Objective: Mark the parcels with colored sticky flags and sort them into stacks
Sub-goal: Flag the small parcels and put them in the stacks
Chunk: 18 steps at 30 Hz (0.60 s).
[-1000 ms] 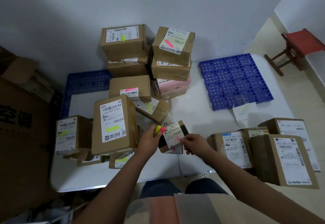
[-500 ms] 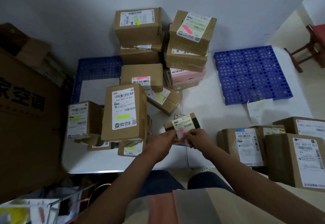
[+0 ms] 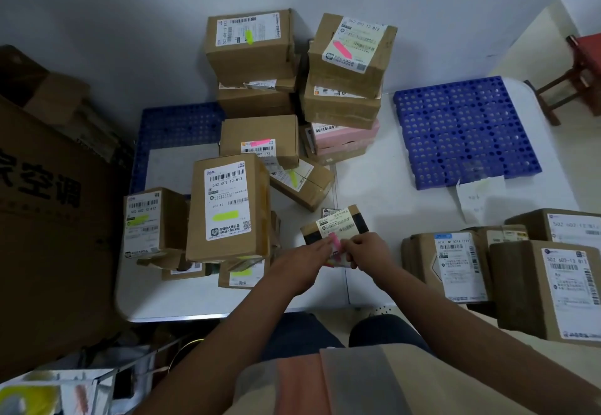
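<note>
White table: both hands pinch pink flag

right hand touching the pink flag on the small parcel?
Touching. The head view shows the right hand with fingertips at the pink flag on the small parcel, no gap visible between them.

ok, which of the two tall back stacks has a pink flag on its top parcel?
The right-hand back stack: its tilted top parcel carries a pink flag on the label. The left stack's top parcel has a yellow-green flag.
</note>
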Motion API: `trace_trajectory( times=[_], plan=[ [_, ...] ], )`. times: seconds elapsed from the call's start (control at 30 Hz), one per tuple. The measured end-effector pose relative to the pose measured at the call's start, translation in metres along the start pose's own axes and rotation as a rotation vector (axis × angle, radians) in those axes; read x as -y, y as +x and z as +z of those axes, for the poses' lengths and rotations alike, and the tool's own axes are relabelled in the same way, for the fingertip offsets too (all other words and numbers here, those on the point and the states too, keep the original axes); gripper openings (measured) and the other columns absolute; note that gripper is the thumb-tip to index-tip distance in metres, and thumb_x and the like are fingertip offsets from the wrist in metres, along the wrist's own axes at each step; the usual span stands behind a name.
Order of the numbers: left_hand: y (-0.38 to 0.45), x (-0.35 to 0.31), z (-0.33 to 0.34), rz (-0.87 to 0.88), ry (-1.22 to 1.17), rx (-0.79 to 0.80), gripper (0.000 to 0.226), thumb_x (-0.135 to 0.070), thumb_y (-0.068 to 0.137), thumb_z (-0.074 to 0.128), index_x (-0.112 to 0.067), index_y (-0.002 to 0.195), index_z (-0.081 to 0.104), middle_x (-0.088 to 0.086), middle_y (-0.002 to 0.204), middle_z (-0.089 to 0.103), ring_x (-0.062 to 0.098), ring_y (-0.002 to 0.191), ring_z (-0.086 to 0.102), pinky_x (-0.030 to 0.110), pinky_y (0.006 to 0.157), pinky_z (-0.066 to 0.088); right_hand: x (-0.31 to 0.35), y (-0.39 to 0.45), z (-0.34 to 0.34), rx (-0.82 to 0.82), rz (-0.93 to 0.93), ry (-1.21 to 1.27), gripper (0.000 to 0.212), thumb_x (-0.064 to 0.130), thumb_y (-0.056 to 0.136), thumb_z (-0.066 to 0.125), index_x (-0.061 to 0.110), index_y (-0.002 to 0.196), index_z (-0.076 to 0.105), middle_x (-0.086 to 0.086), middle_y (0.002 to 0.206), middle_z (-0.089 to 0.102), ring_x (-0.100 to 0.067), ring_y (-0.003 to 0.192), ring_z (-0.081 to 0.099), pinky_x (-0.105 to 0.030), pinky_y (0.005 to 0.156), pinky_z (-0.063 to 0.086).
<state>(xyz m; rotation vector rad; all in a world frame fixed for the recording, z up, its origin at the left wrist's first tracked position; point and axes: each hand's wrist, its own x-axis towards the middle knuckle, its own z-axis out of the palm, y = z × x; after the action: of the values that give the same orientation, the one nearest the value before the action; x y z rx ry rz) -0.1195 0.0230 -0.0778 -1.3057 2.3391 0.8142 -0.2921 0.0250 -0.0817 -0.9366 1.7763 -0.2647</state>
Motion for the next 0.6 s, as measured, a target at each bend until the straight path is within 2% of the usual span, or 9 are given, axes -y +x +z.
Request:
trace_trajectory(
  times=[0.13,0.27,0.43,0.53,0.6],
  plan=[
    [0.001,-0.007,-0.007,-0.005,0.089,0.004,0.081,-0.002,0.094,0.052,-0.026,0.157,0.007,0.002,0.157,0.033,0.027,0.113,0.059,0.039,0.08,0.056,-0.005,-0.002,-0.007,-0.068,0.003,0.045,0.025,0.023,0.1,0.053,0.006,0.092,0.069,-0.002,0.073,0.064,-0.008,0.055,0.057,-0.016,0.052,0.042],
    [0.003,-0.01,-0.01,-0.01,0.132,-0.007,0.072,-0.007,0.095,0.052,-0.025,0.154,0.016,0.002,0.156,0.036,0.027,0.118,0.057,0.039,0.081,0.056,-0.011,-0.007,-0.018,-0.093,-0.009,0.14,0.026,0.021,0.1,0.051,0.004,0.095,0.069,-0.003,0.069,0.063,-0.013,0.055,0.057,-0.022,0.055,0.045],
    [0.007,-0.023,-0.02,-0.063,0.081,-0.028,0.051,-0.009,0.092,0.057,-0.022,0.136,0.035,0.006,0.144,0.048,0.027,0.111,0.061,0.035,0.075,0.056,-0.02,-0.015,-0.033,-0.101,-0.038,0.19,0.031,0.023,0.1,0.05,0.003,0.089,0.069,-0.005,0.068,0.064,-0.013,0.055,0.056,-0.025,0.058,0.047],
    [0.015,-0.046,-0.034,-0.089,0.03,-0.111,0.043,-0.015,0.094,0.057,-0.018,0.133,0.039,0.008,0.138,0.051,0.028,0.112,0.057,0.036,0.076,0.047,-0.023,-0.023,-0.049,-0.149,-0.106,0.205,0.03,0.024,0.101,0.048,0.006,0.088,0.069,-0.004,0.068,0.063,-0.011,0.054,0.055,-0.023,0.058,0.046],
    [0.024,-0.064,-0.042,-0.083,-0.029,-0.181,0.036,-0.017,0.096,0.055,-0.015,0.129,0.043,0.008,0.134,0.052,0.03,0.111,0.056,0.038,0.081,0.047,-0.025,-0.028,-0.062,-0.226,-0.168,0.209,0.03,0.025,0.101,0.048,0.011,0.085,0.069,-0.002,0.066,0.063,-0.01,0.053,0.056,-0.023,0.059,0.047]
  ],
)
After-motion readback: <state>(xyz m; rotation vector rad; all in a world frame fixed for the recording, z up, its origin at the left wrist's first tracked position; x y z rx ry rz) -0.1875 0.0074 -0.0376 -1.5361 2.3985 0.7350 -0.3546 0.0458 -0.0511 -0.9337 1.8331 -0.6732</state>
